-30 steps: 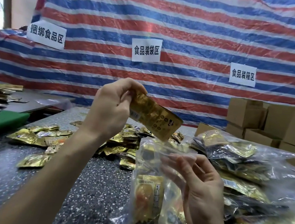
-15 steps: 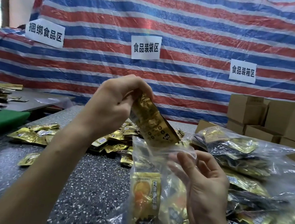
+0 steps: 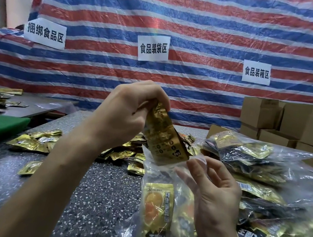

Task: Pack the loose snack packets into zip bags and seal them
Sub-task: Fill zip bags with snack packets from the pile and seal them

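**Foil packet meets bag:** our left hand [image 3: 128, 114] pinches a crinkled gold foil packet [image 3: 162, 139] by its top edge, its lower corner at the mouth of our zip bag [image 3: 155, 170].

Our right hand [image 3: 215, 195] pinches the clear, filmy bag's rim, holding it upright; flat rectangular packets [image 3: 157, 205] show inside. On the grey speckled table [image 3: 99, 200], loose packets [image 3: 31, 142] litter the left and filled bags [image 3: 246, 161] heap at right. Cardboard boxes [image 3: 261, 113] stand far right before a red, white and blue striped tarpaulin [image 3: 204, 28].

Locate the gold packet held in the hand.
Head view, centre: the left hand grips the gold packet by its top, its lower end at the open mouth of the clear zip bag held by the right hand.
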Demonstrator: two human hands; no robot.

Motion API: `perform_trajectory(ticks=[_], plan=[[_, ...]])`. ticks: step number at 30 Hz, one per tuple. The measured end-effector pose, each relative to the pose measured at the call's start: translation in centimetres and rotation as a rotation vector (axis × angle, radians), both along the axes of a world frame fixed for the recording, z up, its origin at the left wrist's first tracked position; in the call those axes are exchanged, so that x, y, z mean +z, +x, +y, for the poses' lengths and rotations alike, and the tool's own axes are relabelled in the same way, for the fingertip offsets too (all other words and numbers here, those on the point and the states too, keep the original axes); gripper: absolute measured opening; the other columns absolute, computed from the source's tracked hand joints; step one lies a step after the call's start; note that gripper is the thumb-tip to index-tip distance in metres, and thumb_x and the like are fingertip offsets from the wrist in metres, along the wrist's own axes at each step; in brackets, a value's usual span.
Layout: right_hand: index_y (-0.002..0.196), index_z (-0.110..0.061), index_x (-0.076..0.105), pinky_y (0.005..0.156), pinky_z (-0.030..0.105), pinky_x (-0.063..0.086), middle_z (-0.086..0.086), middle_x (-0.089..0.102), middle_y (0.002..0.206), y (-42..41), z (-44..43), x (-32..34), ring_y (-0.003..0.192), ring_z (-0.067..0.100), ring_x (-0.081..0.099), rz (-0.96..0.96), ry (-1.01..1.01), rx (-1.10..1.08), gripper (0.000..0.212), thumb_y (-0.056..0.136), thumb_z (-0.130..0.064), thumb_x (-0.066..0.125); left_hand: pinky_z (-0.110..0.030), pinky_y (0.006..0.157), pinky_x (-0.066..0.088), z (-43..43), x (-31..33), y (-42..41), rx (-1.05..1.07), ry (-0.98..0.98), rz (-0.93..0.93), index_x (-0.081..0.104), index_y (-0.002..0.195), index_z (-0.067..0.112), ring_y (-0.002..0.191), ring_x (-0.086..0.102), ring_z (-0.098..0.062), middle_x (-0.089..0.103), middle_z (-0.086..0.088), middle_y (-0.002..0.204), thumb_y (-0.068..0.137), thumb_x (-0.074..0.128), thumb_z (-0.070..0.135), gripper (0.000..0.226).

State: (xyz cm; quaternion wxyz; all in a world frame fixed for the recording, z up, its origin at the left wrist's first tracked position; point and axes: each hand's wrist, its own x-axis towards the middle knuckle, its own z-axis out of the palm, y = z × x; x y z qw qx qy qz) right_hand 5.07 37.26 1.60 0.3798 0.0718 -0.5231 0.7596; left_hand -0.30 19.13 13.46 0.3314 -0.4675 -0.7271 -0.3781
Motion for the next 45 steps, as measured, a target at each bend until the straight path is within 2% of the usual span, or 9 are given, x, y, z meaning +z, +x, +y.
perform_trajectory(ticks=[6, 11, 17, 23, 27, 32, 36, 41, 45], plan=[[0.078, -0.018, 0.081, 0.089, 0.057, 0.057, 0.009, 0.077, 0.085, 0.3, -0.9, 0.3, 0.083, 0.024, 0.075, 0.029, -0.024, -0.045, 0.029, 0.055, -0.035, 0.086, -0.01, 0.073, 0.047, -0.4, 0.3, 0.4, 0.013, -0.095, 0.0, 0.07, 0.092, 0.012, 0.09, 0.057, -0.006, 0.061, 0.011, 0.092, 0.082, 0.047, -0.008, 0.032], [0.081, -0.028, 0.082, 0.079, 0.025, 0.059, 0.002, 0.079, 0.086, 0.5, -1.2, 0.4, 0.086, 0.013, 0.075, 0.064, 0.104, -0.143, 0.022, 0.061, -0.036, 0.081, -0.009, 0.067, 0.045, 1.3, -0.6, 0.7, -0.032, -0.116, -0.04, 0.07, 0.094, 0.015, 0.084, 0.058, -0.002, 0.063, 0.011, 0.09, 0.084, 0.049, -0.013, 0.036], [0.084, -0.015, 0.077, 0.064, 0.023, 0.059, -0.002, 0.074, 0.071, 0.6, -1.5, 0.5, 0.067, 0.008, 0.071, 0.014, 0.354, 0.004, 0.026, 0.066, -0.033, 0.081, -0.01, 0.068, 0.046, 3.0, -1.4, 0.8, -0.087, -0.059, -0.037, 0.065, 0.097, 0.024, 0.084, 0.059, -0.001, 0.065, 0.011, 0.09, 0.091, 0.052, -0.006, 0.034], [0.088, -0.018, 0.077, 0.073, 0.034, 0.061, 0.01, 0.077, 0.089, 0.2, -0.6, 0.8, 0.084, 0.023, 0.074, 0.073, 0.117, 0.033, 0.024, 0.067, -0.029, 0.078, -0.018, 0.092, 0.049, 1.4, -1.0, -1.5, -0.047, 0.189, -0.213, 0.056, 0.11, 0.024, 0.105, 0.058, 0.004, 0.061, 0.012, 0.113, 0.083, 0.069, 0.048, 0.038], [0.082, -0.023, 0.075, 0.07, 0.036, 0.061, 0.011, 0.076, 0.103, -0.2, -0.3, 1.0, 0.095, 0.028, 0.075, 0.043, -0.156, 0.088, 0.01, 0.071, -0.025, 0.076, -0.035, 0.088, 0.057, 0.2, -2.7, -3.1, -0.157, -0.363, -0.588, 0.071, 0.102, 0.025, 0.096, 0.068, -0.005, 0.072, 0.01, 0.103, 0.072, 0.078, 0.055, 0.042], [0.08, -0.031, 0.077, 0.076, 0.039, 0.059, 0.005, 0.077, 0.105, -0.7, -0.4, 1.2, 0.094, 0.024, 0.076, 0.007, -0.232, 0.088, 0.009, 0.072, -0.031, 0.075, -0.038, 0.087, 0.058, 1.7, -4.0, -3.4, -0.134, -0.712, -0.587, 0.077, 0.102, 0.027, 0.091, 0.069, -0.002, 0.074, 0.019, 0.098, 0.08, 0.081, 0.035, 0.024], [0.099, -0.024, 0.07, 0.075, 0.042, 0.061, 0.011, 0.076, 0.107, -1.6, -0.1, 1.8, 0.093, 0.03, 0.076, -0.023, -0.206, 0.148, 0.023, 0.077, -0.028, 0.074, -0.038, 0.075, 0.061, 0.9, -3.7, -3.9, -0.066, -0.582, -0.607, 0.078, 0.089, 0.018, 0.079, 0.071, -0.012, 0.076, 0.003, 0.089, 0.092, 0.068, 0.032, 0.017], [0.117, -0.015, 0.065, 0.089, 0.05, 0.053, 0.012, 0.075, 0.112, -2.5, 0.6, 4.1, 0.104, 0.033, 0.072, -0.068, -0.048, 0.231, 0.043, 0.075, -0.025, 0.073, -0.023, 0.048, 0.051, -0.3, -2.8, -4.2, -0.066, -0.128, -0.666, 0.06, 0.092, 0.009, 0.059, 0.068, -0.014, 0.073, -0.013, 0.078, 0.095, 0.059, 0.003, 0.007], [0.113, -0.013, 0.067, 0.1, 0.057, 0.051, 0.014, 0.075, 0.111, -3.6, 1.1, 5.0, 0.106, 0.036, 0.071, -0.1, -0.005, 0.289, 0.041, 0.073, -0.021, 0.074, -0.025, 0.058, 0.05, -1.5, -2.2, -4.2, -0.102, -0.143, -0.583, 0.057, 0.092, 0.017, 0.067, 0.066, -0.013, 0.074, -0.01, 0.082, 0.1, 0.051, 0.003, 0.018]])
